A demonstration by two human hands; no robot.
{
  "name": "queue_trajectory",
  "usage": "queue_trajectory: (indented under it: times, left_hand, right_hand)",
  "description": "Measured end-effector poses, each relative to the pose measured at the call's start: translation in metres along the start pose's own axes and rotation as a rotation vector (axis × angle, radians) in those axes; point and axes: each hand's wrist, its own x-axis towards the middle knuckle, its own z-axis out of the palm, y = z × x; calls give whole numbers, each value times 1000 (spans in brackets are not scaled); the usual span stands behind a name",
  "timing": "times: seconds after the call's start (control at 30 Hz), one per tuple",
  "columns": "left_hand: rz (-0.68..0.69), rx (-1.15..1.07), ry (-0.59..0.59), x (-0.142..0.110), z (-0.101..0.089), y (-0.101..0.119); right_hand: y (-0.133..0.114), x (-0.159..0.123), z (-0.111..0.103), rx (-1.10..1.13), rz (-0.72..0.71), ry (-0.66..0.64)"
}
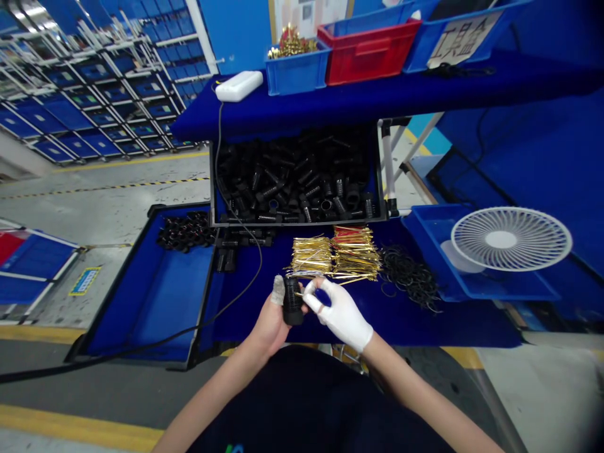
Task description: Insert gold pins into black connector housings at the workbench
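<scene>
My left hand point(271, 321), its thumb wrapped in a grey covering, is closed round a black ribbed cylindrical part point(293, 302) held upright near the table's front edge. On the right side of that part, my right hand point(337, 311) in a white glove pinches with thumb and forefinger. A thin gold-coloured piece point(299, 294) shows at its fingertips against the part; its full length is hidden. Just beyond the hands lie bundles of gold twist ties point(356, 261), some of them red. A heap of black rings point(410, 277) lies right of the bundles.
A large bin point(212, 189) of black ribbed parts stands behind. On the left, a blue tray point(163, 302) holds small black pieces. A white round fan point(512, 239) stands at the right. A cable point(236, 292) crosses the table. Blue and red boxes point(370, 53) sit on the shelf.
</scene>
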Motion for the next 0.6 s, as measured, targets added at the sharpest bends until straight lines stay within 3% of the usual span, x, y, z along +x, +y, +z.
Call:
queue_trajectory:
  times: [0.17,0.27,0.33,0.47,0.6]
  left_hand:
    - [147,180,76,-6,7,-4]
    - [304,376,99,-12,10,-4]
    - [346,394,109,-15,13,-4]
    - [309,245,90,-13,18,4]
    - [140,-38,47,-9,13,21]
  right_hand:
    - [-1,-6,0,-46,-33,-3]
    - [-7,-9,0,9,-31,-3]
    - [-11,-11,-1,74,-5,-6]
    - [-2,-6,-12,111,32,99]
    - [23,11,-41,322,21,258]
